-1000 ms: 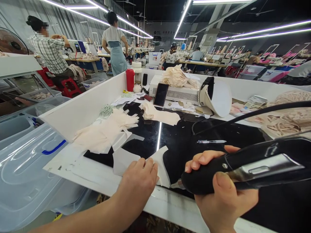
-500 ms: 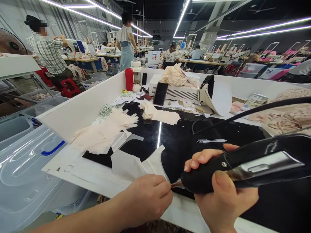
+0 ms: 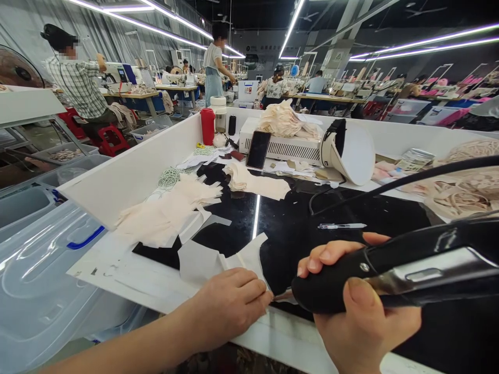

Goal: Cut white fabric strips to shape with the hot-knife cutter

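Both hands bare, no gloves, rings or watch. Left hand at lower centre of the frame, forearm bare to the lower left edge, no sleeve in view. Right hand at lower right, nails short and unpainted, wrist cut off by the bottom edge.

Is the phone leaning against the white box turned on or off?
It looks off: the phone has a plain dark screen with nothing lit on it, and it stands tilted against the white box.
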Demonstrator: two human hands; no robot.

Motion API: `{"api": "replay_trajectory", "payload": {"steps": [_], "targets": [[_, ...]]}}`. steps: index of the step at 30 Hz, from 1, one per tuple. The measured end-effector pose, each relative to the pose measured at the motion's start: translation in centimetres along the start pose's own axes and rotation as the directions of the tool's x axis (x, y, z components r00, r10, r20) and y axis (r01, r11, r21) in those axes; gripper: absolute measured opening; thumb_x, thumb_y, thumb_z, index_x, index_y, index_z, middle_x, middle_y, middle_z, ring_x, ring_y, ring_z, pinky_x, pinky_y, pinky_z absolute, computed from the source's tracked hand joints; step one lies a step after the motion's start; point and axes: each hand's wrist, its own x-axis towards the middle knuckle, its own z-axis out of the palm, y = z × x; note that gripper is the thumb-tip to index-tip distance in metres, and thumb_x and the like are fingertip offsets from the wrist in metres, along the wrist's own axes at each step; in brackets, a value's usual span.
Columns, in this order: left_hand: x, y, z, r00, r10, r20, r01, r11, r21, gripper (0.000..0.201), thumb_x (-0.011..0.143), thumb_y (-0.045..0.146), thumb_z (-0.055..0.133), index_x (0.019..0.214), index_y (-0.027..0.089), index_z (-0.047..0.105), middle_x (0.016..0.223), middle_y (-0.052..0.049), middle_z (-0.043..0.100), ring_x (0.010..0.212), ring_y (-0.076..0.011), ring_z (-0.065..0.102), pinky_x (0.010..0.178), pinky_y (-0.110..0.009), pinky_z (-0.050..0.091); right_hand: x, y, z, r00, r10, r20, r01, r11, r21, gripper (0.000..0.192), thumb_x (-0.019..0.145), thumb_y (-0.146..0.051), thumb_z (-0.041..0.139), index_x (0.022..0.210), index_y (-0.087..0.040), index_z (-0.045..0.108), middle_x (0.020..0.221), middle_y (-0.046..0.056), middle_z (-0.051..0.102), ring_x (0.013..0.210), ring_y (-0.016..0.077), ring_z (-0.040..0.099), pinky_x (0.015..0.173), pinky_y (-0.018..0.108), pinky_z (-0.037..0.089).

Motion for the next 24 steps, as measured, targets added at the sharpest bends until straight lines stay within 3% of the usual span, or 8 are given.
{"api": "replay_trajectory", "payload": {"steps": [11, 24], "targets": [[-0.9, -0.4, 0.5, 1.000, 0.015, 0.013, -0.015, 1.000, 0.009, 0.016, 0.107, 0.018, 0.058, 0.120, 0.011, 0.064, 0.110, -0.008, 0.070, 0.103, -0.0193, 0.068, 0.105, -0.036, 0.054, 0.0, -0.1, 0.1, 1.000, -0.008, -0.013, 0.008, 1.000, -0.004, 0.041, 0.078, -0.030, 0.082, 0.113, -0.023, 0.063, 0.074, -0.003, 0.067, 0.056, 0.0175, 0.061, 0.045, 0.032, 0.056], [-1.3, -0.4, 0.6, 0.999, -0.052, 0.017, 0.052, 0.999, -0.011, 0.020, 0.106, 0.017, 0.057, 0.125, 0.017, 0.065, 0.114, -0.009, 0.068, 0.106, -0.0211, 0.065, 0.106, -0.039, 0.053, 0.5, -0.5, 0.5, 0.998, 0.017, -0.064, -0.017, 1.000, -0.001, 0.041, 0.073, -0.028, 0.082, 0.108, -0.023, 0.064, 0.070, -0.004, 0.067, 0.055, 0.0172, 0.059, 0.043, 0.031, 0.056]]}}
